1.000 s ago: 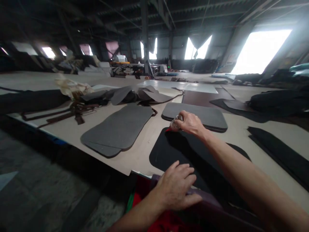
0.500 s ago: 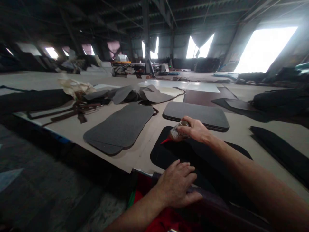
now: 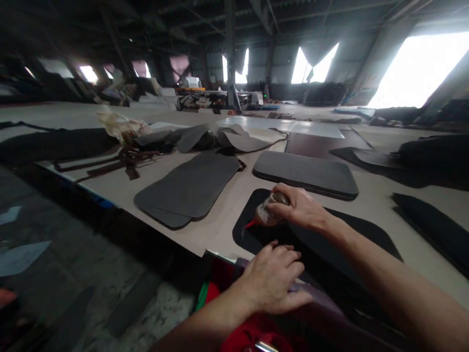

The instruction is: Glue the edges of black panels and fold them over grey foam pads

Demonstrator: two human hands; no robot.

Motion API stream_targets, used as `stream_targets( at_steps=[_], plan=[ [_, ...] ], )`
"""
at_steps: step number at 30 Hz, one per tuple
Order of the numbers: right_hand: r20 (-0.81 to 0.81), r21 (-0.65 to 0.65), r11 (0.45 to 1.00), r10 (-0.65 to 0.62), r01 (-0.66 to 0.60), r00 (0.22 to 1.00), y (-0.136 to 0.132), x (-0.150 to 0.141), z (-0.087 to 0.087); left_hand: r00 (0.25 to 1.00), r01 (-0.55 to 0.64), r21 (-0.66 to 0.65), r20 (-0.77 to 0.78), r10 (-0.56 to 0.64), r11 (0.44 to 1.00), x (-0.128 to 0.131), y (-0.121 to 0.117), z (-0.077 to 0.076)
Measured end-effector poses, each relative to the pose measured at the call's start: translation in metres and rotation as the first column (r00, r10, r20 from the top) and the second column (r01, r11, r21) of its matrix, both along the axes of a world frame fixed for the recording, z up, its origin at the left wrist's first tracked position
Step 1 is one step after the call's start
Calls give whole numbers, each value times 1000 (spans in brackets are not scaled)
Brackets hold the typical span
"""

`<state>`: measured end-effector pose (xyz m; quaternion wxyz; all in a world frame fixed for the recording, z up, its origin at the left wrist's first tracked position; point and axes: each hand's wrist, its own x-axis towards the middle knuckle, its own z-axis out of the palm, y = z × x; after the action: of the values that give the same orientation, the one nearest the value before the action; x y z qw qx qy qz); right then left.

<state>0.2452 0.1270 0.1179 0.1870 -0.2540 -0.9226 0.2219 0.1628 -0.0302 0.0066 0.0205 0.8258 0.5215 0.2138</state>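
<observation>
My right hand (image 3: pixel 298 209) is closed round a small squeeze bottle (image 3: pixel 266 213) with a red nozzle. The nozzle tip points down at the left edge of a black rounded mat (image 3: pixel 351 244) that lies on the tan worktable (image 3: pixel 220 220). My left hand (image 3: pixel 271 278) lies flat, fingers spread, on the near edge of that black mat, over a dark purple strip. Red cloth shows below it.
Two grey rounded mats lie beyond: a long one (image 3: pixel 190 188) to the left and a thick pad (image 3: pixel 308 172) straight ahead. Brown straps (image 3: pixel 117 164) and folded grey pieces (image 3: pixel 205 137) sit further left. More black pieces (image 3: pixel 428 225) lie at the right. The table edge drops to the floor at the left.
My right hand has drawn the bottle back toward me along the black mat's left edge. The left hand has stayed in place.
</observation>
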Motion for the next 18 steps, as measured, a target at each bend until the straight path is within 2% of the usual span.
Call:
stream_targets(
  at_steps=[3,6,10,18],
  plan=[
    [24,173,982,-78,72,997,14,-8,4,1000,2,4,-10,-2,1000,0,0,1],
    [40,274,952,-154,137,987,34,-17,3,1000,5,9,-1,-5,1000,-1,-1,0],
    [53,315,926,-236,207,970,54,-26,1,1000,5,0,12,-5,1000,-1,-1,-1],
    [77,338,901,-315,273,946,72,-32,2,999,2,-20,32,-1,1000,-1,-1,-1]
  ],
)
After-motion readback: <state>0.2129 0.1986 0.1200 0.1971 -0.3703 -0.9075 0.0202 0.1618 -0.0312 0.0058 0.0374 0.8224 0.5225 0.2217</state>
